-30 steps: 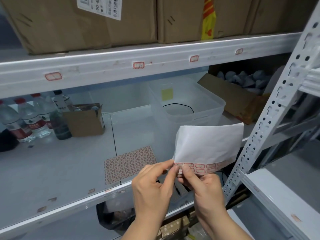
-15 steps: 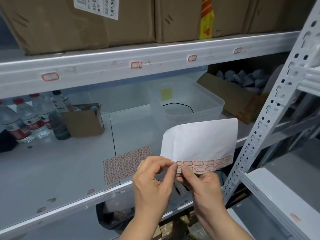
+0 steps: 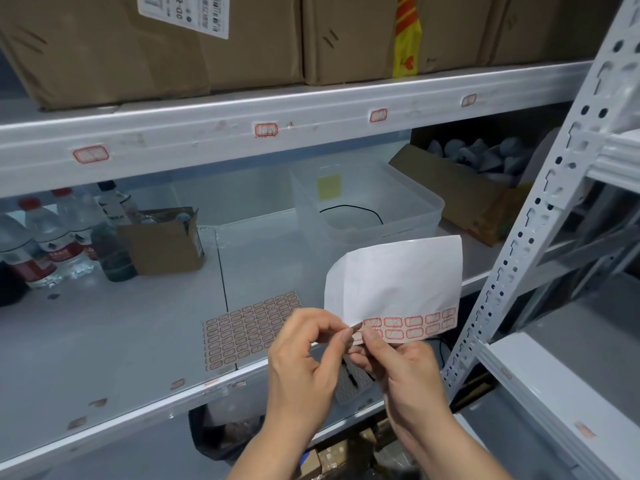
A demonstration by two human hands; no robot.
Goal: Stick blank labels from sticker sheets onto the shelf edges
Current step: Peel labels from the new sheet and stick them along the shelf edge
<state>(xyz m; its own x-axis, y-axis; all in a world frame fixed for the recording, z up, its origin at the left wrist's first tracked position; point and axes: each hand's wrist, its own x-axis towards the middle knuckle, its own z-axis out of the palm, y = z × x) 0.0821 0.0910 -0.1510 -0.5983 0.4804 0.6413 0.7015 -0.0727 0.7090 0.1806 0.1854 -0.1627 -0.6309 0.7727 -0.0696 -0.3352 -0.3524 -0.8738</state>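
A folded white sticker sheet (image 3: 394,275) with two rows of red-bordered labels along its lower edge is pinched by my right hand (image 3: 398,368). My left hand (image 3: 304,358) grips a small label at the sheet's left corner between thumb and forefinger. A second sticker sheet (image 3: 249,327) full of labels lies flat on the middle shelf. The upper shelf edge (image 3: 194,140) carries several stuck labels, one being a label (image 3: 91,154) at the left. The middle shelf edge (image 3: 138,410) also has several labels on its rim.
Cardboard boxes (image 3: 156,46) stand on the upper shelf. The middle shelf holds water bottles (image 3: 52,237), a small open carton (image 3: 162,240), a clear plastic bin (image 3: 374,209) and an open box of grey items (image 3: 471,174). A perforated white upright (image 3: 540,216) rises at right.
The sheet has shifted slightly left and up in my hands. My left thumb and forefinger have closed on a label at the sheet's left corner and pulled it a little away.
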